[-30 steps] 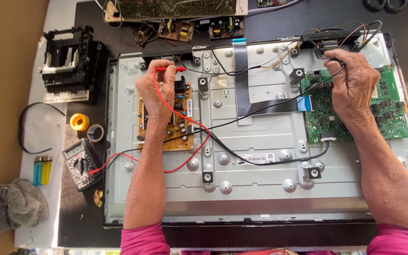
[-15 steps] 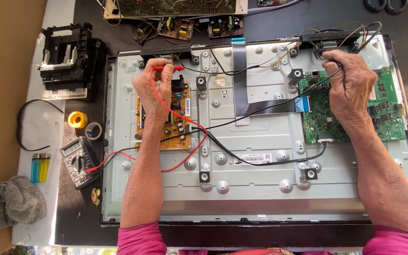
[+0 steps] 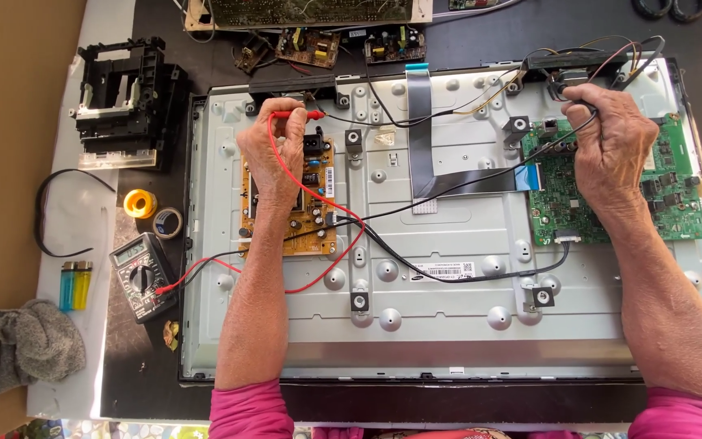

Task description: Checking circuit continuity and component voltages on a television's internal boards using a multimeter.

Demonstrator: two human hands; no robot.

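Red probe (image 3: pixel 296 115), green board (image 3: pixel 611 191), perhaps orange board (image 3: pixel 290 199).

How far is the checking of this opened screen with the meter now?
Done: back cover is off, metal chassis and boards exposed, multimeter wired up. In hand: left hand holds the red probe at the orange board; right hand holds the black lead at the green board. Left: boards stay uncovered.

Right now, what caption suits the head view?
Left hand holds red probe over power board; right hand holds black probe.
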